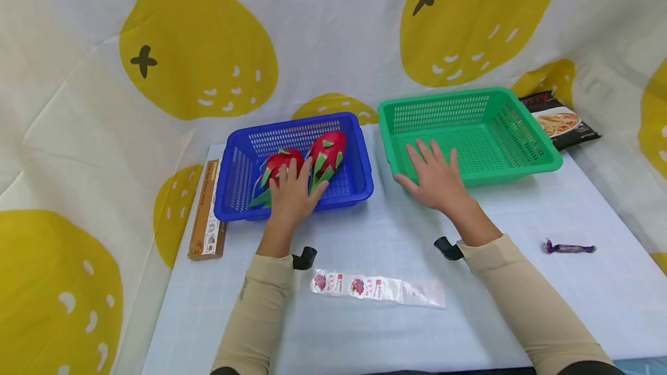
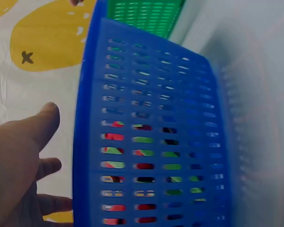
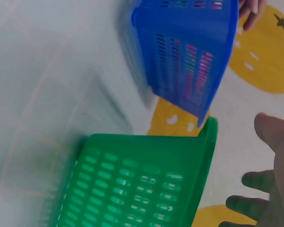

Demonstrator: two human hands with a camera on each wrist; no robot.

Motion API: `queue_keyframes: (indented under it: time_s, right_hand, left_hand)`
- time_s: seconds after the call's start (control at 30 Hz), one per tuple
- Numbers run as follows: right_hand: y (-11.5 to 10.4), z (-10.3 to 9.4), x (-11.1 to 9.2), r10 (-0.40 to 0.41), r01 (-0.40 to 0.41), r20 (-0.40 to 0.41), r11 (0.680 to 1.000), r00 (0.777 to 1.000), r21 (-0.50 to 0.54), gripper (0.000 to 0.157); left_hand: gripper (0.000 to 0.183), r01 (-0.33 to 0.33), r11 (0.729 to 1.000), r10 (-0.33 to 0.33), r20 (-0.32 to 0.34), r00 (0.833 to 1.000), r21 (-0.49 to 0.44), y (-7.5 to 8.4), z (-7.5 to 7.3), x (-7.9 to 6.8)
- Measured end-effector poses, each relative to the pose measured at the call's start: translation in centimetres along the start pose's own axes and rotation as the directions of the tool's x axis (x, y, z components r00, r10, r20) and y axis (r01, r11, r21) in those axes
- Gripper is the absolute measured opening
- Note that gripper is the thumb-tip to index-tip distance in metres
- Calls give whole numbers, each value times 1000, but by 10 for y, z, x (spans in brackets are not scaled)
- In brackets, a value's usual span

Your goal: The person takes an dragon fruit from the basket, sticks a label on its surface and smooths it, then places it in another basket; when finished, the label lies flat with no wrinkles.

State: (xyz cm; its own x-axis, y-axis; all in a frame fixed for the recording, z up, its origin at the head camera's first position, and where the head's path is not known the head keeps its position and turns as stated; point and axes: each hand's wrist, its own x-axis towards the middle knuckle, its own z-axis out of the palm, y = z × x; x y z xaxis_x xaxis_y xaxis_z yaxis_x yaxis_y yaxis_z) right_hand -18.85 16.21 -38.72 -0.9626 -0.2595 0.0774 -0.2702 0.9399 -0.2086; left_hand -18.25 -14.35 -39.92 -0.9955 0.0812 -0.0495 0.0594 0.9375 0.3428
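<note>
Two red dragon fruits with green leaf tips, one on the right [image 1: 332,144] and one on the left [image 1: 276,164], lie in a blue basket [image 1: 363,158]. My left hand [image 1: 293,197] is spread over that basket's front edge, its fingers partly covering the left fruit. Whether they touch it I cannot tell. Over the near left part of a green basket [image 1: 490,143], which holds nothing I can see, my right hand [image 1: 439,183] hovers with straight fingers. In the wrist views, the left hand [image 2: 14,165] and right hand [image 3: 281,175] show above the basket rims.
A strip of clear plastic labels [image 1: 370,288] printed with dragon fruit lies on the table's near part. A brown box [image 1: 205,219] stands left of the blue basket. A black food packet [image 1: 560,120] leans behind the green one. One purple-wrapped candy [image 1: 570,247] lies at right.
</note>
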Motion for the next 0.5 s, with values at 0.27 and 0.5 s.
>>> queue_keyframes:
  time_s: [0.27,0.5]
  right_hand:
    - [-31,2,-7,95,-8,-137,848,986,530,43]
    - [-52,35,-5,171,-391,358,541,918,744,43]
  left_hand:
    - [70,-95,942,106,17,994,-323,6,-21,54]
    - [78,105,896,-52,132,990,-431,13,-21,98]
